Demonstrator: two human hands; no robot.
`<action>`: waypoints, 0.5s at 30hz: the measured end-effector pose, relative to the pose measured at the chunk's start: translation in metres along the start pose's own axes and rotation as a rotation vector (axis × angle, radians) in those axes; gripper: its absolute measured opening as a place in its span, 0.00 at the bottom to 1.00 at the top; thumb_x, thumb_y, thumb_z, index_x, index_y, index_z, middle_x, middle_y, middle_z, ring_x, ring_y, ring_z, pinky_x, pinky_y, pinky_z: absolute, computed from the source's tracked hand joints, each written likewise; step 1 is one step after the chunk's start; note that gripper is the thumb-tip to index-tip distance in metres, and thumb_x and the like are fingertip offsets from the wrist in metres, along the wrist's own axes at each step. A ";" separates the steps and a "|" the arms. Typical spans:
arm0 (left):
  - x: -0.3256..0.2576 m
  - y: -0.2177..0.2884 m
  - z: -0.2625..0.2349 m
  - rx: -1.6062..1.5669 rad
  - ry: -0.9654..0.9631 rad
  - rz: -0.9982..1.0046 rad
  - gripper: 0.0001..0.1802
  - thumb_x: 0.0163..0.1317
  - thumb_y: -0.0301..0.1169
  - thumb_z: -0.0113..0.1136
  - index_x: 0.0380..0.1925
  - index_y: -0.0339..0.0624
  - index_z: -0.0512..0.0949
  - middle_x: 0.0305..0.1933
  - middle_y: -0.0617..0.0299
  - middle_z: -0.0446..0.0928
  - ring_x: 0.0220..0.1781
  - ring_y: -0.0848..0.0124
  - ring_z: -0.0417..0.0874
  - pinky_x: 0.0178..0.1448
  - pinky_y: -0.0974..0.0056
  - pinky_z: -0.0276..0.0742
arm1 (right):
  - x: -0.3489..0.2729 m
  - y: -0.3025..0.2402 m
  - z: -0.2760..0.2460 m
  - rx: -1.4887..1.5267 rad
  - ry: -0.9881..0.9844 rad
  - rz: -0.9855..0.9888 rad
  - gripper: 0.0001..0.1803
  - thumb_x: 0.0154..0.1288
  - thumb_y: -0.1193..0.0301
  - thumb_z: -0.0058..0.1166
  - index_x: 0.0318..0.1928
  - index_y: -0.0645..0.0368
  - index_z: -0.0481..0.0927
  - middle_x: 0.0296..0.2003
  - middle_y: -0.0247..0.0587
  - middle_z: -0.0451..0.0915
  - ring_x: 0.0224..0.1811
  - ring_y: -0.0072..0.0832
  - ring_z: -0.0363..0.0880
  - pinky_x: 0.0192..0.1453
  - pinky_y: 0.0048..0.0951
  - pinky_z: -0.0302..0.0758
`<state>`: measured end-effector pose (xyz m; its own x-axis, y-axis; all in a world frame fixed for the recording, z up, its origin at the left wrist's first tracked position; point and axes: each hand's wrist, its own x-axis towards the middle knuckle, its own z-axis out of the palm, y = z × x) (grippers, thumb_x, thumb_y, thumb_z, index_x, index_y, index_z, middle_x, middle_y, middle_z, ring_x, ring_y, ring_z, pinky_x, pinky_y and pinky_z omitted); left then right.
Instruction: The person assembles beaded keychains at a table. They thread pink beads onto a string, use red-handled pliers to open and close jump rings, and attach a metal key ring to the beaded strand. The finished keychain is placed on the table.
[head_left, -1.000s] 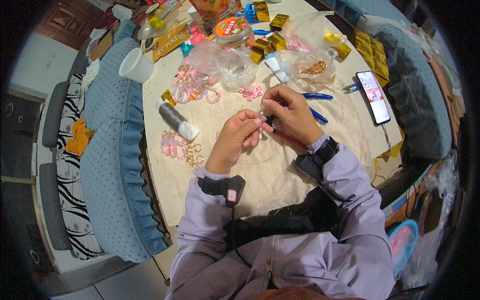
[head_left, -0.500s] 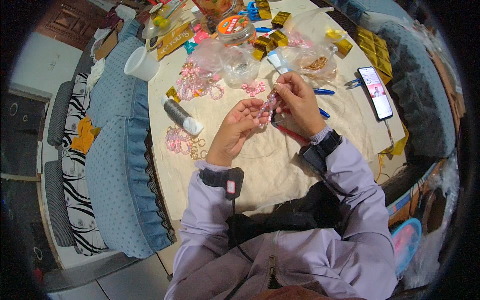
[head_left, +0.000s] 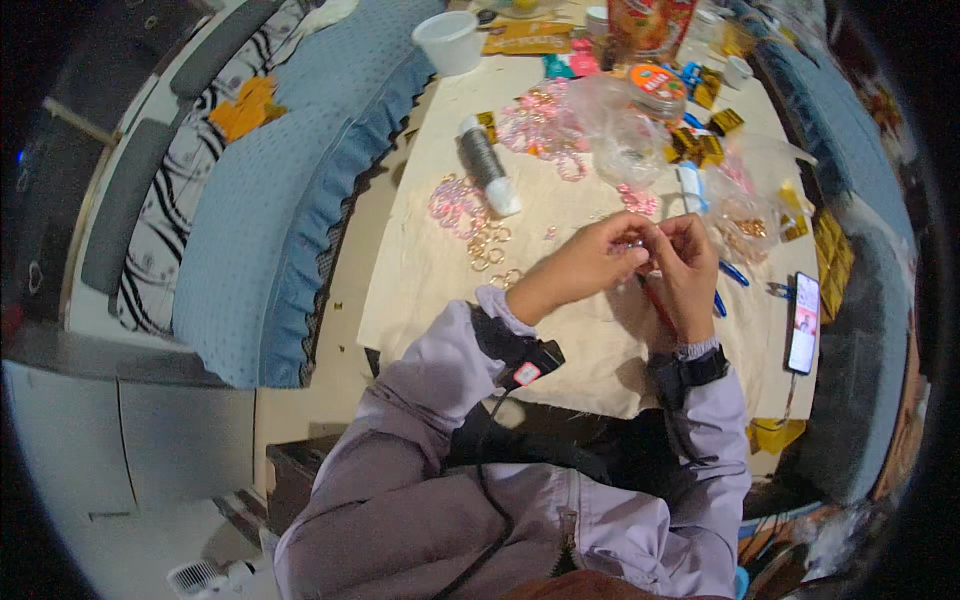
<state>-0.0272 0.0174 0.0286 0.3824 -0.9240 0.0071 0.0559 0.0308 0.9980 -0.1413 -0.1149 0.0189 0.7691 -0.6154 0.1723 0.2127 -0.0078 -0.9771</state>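
Note:
My left hand and my right hand meet over the cloth, fingertips pinched together. Between them is the beaded strand, of which only a glint shows; the fingers cover the rest. Just below, partly behind my right hand, lies a red-handled tool. Beyond the fingers sits a small cluster of pink beads. To the left of my left hand are gold rings, a heap of pink bead loops and a spool of grey thread.
A larger pile of pink beadwork lies farther back beside clear plastic bags. Blue-handled tools and a lit phone are on the right. A white tub stands at the far left, near a blue sofa.
The view has swung left, so the table sits farther right. My hands have come together, the left turned inward over the strand, which showed between them before and is now mostly hidden.

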 end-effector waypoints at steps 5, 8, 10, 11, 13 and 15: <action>-0.037 0.007 -0.008 0.156 0.127 -0.138 0.17 0.74 0.24 0.52 0.62 0.39 0.74 0.40 0.66 0.80 0.36 0.77 0.80 0.40 0.71 0.77 | -0.010 -0.016 0.022 -0.189 -0.208 -0.007 0.08 0.75 0.72 0.60 0.47 0.64 0.82 0.37 0.35 0.86 0.38 0.19 0.86 0.40 0.20 0.81; -0.063 0.002 -0.032 0.033 0.343 -0.022 0.14 0.76 0.29 0.50 0.57 0.42 0.77 0.32 0.66 0.79 0.25 0.81 0.75 0.27 0.74 0.71 | -0.015 -0.018 0.025 -0.213 -0.239 -0.056 0.08 0.76 0.71 0.58 0.48 0.63 0.83 0.37 0.34 0.86 0.39 0.20 0.85 0.43 0.22 0.80; -0.083 0.003 -0.065 0.071 0.499 -0.067 0.13 0.78 0.31 0.48 0.55 0.42 0.78 0.30 0.67 0.78 0.22 0.83 0.72 0.24 0.75 0.68 | -0.014 -0.014 0.019 -0.243 -0.156 -0.065 0.08 0.77 0.71 0.57 0.48 0.63 0.83 0.36 0.34 0.86 0.38 0.20 0.84 0.44 0.21 0.79; -0.090 0.006 -0.082 0.104 0.590 -0.098 0.13 0.78 0.31 0.48 0.54 0.42 0.78 0.29 0.67 0.77 0.21 0.84 0.70 0.23 0.76 0.66 | -0.013 -0.011 0.015 -0.244 -0.112 -0.075 0.08 0.77 0.71 0.57 0.48 0.62 0.83 0.36 0.34 0.85 0.38 0.20 0.84 0.44 0.21 0.78; -0.102 0.012 -0.117 0.104 0.697 -0.083 0.14 0.80 0.33 0.46 0.53 0.41 0.79 0.30 0.67 0.78 0.21 0.83 0.71 0.23 0.75 0.66 | -0.014 -0.001 0.006 -0.307 0.019 -0.135 0.08 0.78 0.70 0.55 0.48 0.62 0.83 0.36 0.34 0.85 0.36 0.18 0.81 0.39 0.20 0.75; -0.104 0.017 -0.146 0.123 0.744 -0.117 0.13 0.79 0.32 0.48 0.53 0.41 0.79 0.29 0.66 0.77 0.22 0.82 0.71 0.24 0.74 0.68 | -0.009 0.009 -0.005 -0.383 0.153 -0.210 0.08 0.78 0.70 0.55 0.47 0.62 0.83 0.35 0.33 0.84 0.36 0.17 0.80 0.39 0.21 0.75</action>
<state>0.0688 0.1699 0.0352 0.9035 -0.4167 -0.1001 0.0476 -0.1347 0.9897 -0.1494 -0.1134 0.0082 0.6297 -0.6783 0.3788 0.0939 -0.4175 -0.9038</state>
